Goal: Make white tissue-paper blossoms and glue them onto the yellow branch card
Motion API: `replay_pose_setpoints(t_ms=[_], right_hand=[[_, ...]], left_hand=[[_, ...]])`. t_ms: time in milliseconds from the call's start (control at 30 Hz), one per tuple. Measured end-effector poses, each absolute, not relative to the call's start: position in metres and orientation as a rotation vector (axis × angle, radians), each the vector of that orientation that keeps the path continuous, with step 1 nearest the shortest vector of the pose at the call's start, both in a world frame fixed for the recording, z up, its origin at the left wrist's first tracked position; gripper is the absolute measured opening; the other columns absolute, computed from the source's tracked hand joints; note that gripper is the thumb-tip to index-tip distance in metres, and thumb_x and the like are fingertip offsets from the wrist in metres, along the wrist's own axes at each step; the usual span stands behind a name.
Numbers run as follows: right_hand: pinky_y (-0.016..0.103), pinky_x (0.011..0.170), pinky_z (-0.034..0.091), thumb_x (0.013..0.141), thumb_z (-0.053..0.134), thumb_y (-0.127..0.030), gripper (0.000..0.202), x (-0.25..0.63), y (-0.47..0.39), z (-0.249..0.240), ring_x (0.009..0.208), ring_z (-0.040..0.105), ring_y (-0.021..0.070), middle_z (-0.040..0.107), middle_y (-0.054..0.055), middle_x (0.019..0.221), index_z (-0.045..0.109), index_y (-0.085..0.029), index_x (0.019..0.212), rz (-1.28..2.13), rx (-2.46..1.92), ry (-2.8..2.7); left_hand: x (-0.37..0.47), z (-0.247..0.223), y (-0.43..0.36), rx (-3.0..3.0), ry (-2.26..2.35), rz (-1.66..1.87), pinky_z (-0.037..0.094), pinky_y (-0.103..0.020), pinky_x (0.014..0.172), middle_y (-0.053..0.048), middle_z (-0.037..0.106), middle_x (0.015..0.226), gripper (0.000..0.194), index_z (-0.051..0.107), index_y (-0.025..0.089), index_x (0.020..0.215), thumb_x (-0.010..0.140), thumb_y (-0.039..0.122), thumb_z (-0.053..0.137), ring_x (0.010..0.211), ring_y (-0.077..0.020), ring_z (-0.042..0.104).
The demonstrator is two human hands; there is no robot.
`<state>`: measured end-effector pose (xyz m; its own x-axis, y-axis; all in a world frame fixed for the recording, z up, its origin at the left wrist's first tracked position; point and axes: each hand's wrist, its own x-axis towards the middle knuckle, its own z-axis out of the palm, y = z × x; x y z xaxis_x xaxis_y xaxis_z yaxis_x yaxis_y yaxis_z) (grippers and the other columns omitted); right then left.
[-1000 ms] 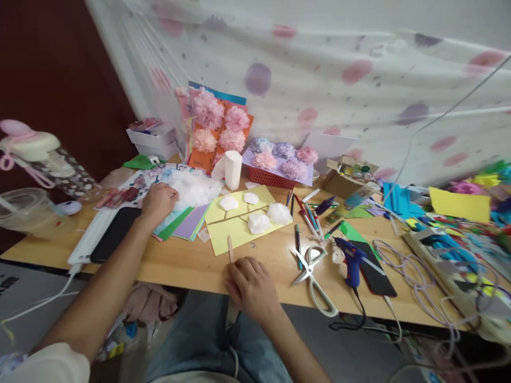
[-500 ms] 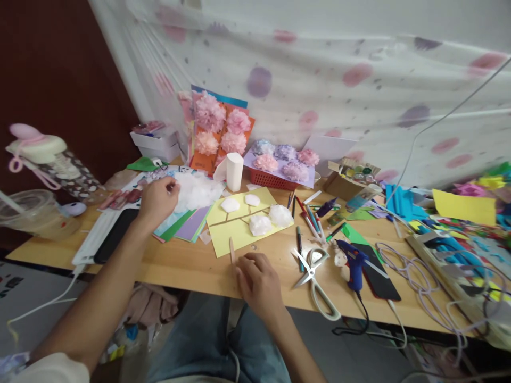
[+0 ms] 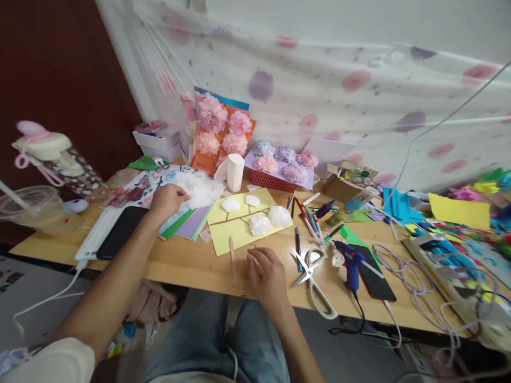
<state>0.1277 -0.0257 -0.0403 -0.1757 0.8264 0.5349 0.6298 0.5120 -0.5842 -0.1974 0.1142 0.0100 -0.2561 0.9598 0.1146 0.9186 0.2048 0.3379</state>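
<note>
Yellow card, with cotton tufts, on the table

Yellow card (image 3: 228, 240): one, flat on the table (image 3: 179, 266), centre; brown branching lines, four white tufts (image 3: 260, 225). Cotton pile (image 3: 204, 187): white, loose, to the card's left. Left hand (image 3: 170, 201): at the pile's near-left edge, fingers bent inward; whether they grip cotton, cannot tell. Right hand (image 3: 268, 274): at the table's front edge, partly open, fingers loosely curled. Wooden stick (image 3: 233, 261): just left of that hand, apart from it. Scissors (image 3: 308, 272): blades open, farther right, beside a blue glue gun (image 3: 352, 263).
</note>
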Motion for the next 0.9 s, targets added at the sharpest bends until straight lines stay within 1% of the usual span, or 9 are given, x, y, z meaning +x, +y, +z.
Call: replay_pose_setpoints(t_ms=[133,200,300,367,433,533,633,733,900], right_hand=[[0.035,0.077,0.058,0.097,0.051,-0.021,0.024,0.126,-0.025,-0.040,0.086,0.070,0.0216,0.073,0.010,0.095,0.074,-0.019,0.099,0.277,-1.210,-1.882],[0.035,0.079,0.058,0.097,0.051,-0.022,0.024,0.125,-0.024,-0.039,0.087,0.070,0.0218,0.074,0.010,0.095,0.074,-0.020,0.099,0.308,-1.216,-1.858],[0.036,0.077,0.059,0.096,0.054,-0.027,0.022,0.122,-0.021,-0.033,0.085,0.071,0.0220,0.075,0.010,0.094,0.075,-0.019,0.097,0.432,-1.223,-1.757],[0.035,0.074,0.060,0.094,0.058,-0.033,0.023,0.121,-0.020,-0.026,0.083,0.071,0.0215,0.076,0.011,0.094,0.075,-0.018,0.100,0.599,-1.245,-1.599],[0.035,0.075,0.061,0.091,0.064,-0.040,0.029,0.120,-0.018,-0.016,0.086,0.072,0.0219,0.077,0.011,0.097,0.074,-0.017,0.106,0.822,-1.253,-1.391],[0.037,0.078,0.062,0.084,0.072,-0.049,0.043,0.121,-0.019,-0.002,0.091,0.073,0.0232,0.077,0.011,0.101,0.073,-0.017,0.112,1.151,-1.178,-1.115],[0.034,0.072,0.062,0.076,0.079,-0.051,0.044,0.123,-0.024,0.006,0.083,0.073,0.0214,0.078,0.008,0.092,0.077,-0.017,0.104,1.324,-1.107,-0.989],[0.031,0.068,0.060,0.074,0.081,-0.048,0.036,0.126,-0.030,0.003,0.073,0.071,0.0179,0.077,0.006,0.083,0.078,-0.017,0.092,1.291,-1.127,-0.942],[0.031,0.066,0.060,0.077,0.077,-0.043,0.029,0.133,-0.035,-0.010,0.070,0.070,0.0178,0.077,0.006,0.080,0.077,-0.017,0.089,1.138,-1.191,-0.944]], left_hand=[[-0.209,0.021,0.109,1.766,2.447,0.642,0.045,-0.033,0.079,-0.015,0.077,0.098,0.025,0.077,0.014,0.096,0.086,0.033,0.065,0.094,-0.0291,0.068],[-0.204,0.026,0.104,1.760,2.420,0.736,0.046,-0.032,0.079,-0.014,0.077,0.096,0.023,0.075,0.014,0.094,0.085,0.032,0.065,0.093,-0.0281,0.069],[-0.177,0.031,0.091,1.728,2.043,0.919,0.047,-0.029,0.068,-0.008,0.077,0.083,0.027,0.071,0.016,0.086,0.082,0.043,0.067,0.075,-0.0219,0.068],[-0.149,0.034,0.079,1.590,1.645,1.029,0.047,-0.028,0.063,-0.007,0.075,0.075,0.037,0.068,0.017,0.079,0.073,0.053,0.074,0.065,-0.0190,0.065],[-0.119,0.036,0.065,1.499,1.335,0.944,0.048,-0.027,0.061,-0.006,0.075,0.075,0.038,0.069,0.017,0.075,0.066,0.052,0.080,0.062,-0.0157,0.062],[-0.079,0.035,0.046,1.390,1.068,0.822,0.048,-0.025,0.061,-0.005,0.074,0.073,0.032,0.071,0.017,0.074,0.068,0.047,0.083,0.059,-0.0124,0.060],[-0.052,0.028,0.031,1.290,0.948,0.763,0.048,-0.024,0.061,-0.004,0.073,0.071,0.030,0.072,0.016,0.074,0.069,0.043,0.084,0.059,-0.0110,0.059],[-0.035,0.019,0.022,1.196,0.926,0.748,0.050,-0.023,0.062,-0.004,0.073,0.072,0.032,0.073,0.015,0.078,0.067,0.043,0.086,0.059,-0.0107,0.060],[-0.023,0.016,0.015,1.087,0.958,0.756,0.052,-0.023,0.061,-0.005,0.071,0.073,0.039,0.076,0.014,0.082,0.068,0.050,0.083,0.062,-0.0120,0.063]])
